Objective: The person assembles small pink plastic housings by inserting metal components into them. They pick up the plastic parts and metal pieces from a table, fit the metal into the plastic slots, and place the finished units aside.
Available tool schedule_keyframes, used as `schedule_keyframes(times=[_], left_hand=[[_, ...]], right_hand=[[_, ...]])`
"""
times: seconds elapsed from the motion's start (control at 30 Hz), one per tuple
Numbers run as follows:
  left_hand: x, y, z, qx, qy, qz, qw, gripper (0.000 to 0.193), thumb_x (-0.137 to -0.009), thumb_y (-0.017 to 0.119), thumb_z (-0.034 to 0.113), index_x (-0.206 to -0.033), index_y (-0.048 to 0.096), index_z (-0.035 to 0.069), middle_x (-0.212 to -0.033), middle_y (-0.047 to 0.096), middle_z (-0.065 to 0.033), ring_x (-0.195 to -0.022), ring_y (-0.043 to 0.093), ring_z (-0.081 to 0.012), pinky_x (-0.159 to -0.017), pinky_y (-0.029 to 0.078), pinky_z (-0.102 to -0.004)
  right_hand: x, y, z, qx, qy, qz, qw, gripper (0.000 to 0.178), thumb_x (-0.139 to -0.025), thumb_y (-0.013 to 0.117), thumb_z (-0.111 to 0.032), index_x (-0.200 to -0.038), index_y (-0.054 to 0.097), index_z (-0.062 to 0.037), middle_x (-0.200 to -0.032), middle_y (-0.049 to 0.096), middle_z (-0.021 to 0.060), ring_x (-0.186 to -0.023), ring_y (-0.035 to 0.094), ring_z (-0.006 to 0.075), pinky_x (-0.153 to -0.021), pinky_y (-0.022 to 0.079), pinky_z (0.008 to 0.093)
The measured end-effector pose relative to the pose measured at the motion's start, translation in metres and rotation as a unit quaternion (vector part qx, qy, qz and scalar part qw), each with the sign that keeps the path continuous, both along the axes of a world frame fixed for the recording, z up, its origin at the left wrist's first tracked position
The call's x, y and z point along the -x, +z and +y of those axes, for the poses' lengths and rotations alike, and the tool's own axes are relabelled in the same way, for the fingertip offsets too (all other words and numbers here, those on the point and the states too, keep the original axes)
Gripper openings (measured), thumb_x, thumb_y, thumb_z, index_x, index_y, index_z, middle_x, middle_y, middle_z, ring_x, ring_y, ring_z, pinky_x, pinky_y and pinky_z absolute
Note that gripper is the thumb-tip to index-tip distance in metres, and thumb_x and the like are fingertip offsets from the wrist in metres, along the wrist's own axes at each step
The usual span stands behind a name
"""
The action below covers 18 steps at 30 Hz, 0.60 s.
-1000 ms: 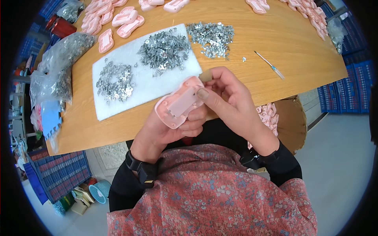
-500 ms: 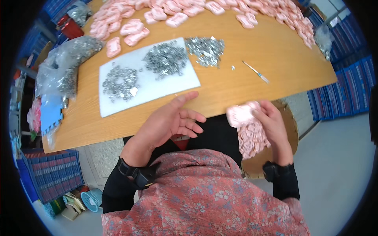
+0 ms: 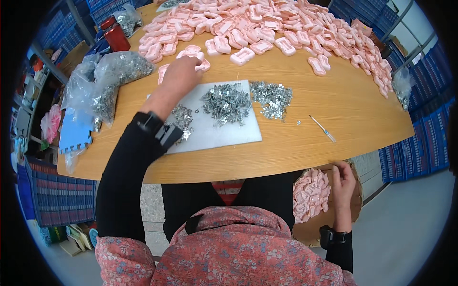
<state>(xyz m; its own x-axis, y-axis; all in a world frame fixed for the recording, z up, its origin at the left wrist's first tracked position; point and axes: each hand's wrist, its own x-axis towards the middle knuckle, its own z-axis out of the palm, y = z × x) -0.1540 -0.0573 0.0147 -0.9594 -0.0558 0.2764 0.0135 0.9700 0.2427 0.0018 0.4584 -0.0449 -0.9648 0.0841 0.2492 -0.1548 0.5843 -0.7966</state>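
My left hand (image 3: 180, 76) reaches across the table, its fingers bent down over a pink plastic shell (image 3: 205, 65) at the front of the heap. The back of the hand hides most of the fingertips. Another pink shell (image 3: 189, 49) lies just beyond, and one more (image 3: 162, 73) sits by the wrist. My right hand (image 3: 344, 183) hangs at the table's near edge, thumb apart from loosely bent fingers, with nothing seen in it. Beneath it stands a cardboard box (image 3: 350, 209) with many pink shells (image 3: 312, 195) inside.
Small metal parts lie in piles on a white foam sheet (image 3: 229, 138), with another metal pile (image 3: 272, 97) beside it. A screwdriver (image 3: 323, 128) rests to the right. Clear bags of metal parts (image 3: 102, 90) and a red canister (image 3: 115, 35) stand left. Pink shells (image 3: 267, 28) cover the far side.
My left hand has gone from the near edge to the shells at far left. The shell my right hand held is gone from it, and that hand has lowered beside the box. The view has shifted.
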Motion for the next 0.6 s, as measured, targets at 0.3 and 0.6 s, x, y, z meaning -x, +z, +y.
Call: schedule_keyframes(times=[0.3, 0.6], left_hand=[[0.051, -0.007, -0.029, 0.008, -0.02, -0.035, 0.999, 0.021, -0.083, 0.068, 0.024, -0.089, 0.072, 0.004, -0.096, 0.071, -0.0159, -0.088, 0.069, -0.0291, -0.08, 0.054, -0.0413], [0.042, 0.017, -0.064, -0.628, 0.016, -0.146, 0.764, 0.043, -0.099, 0.057, 0.034, -0.128, 0.054, 0.002, -0.105, 0.07, -0.0108, -0.088, 0.071, -0.0175, -0.074, 0.061, -0.0352]], right_hand=[[0.056, 0.056, -0.09, -0.136, 0.134, 0.108, 0.976, 0.012, -0.088, 0.07, -0.004, -0.097, 0.065, 0.0016, -0.085, 0.065, 0.0142, -0.073, 0.065, 0.0254, -0.068, 0.052, 0.0333], [0.093, 0.039, -0.089, -0.155, 0.12, 0.027, 0.98, 0.014, -0.089, 0.07, -0.007, -0.1, 0.065, 0.0008, -0.085, 0.067, 0.0159, -0.075, 0.067, 0.0269, -0.068, 0.053, 0.0352]])
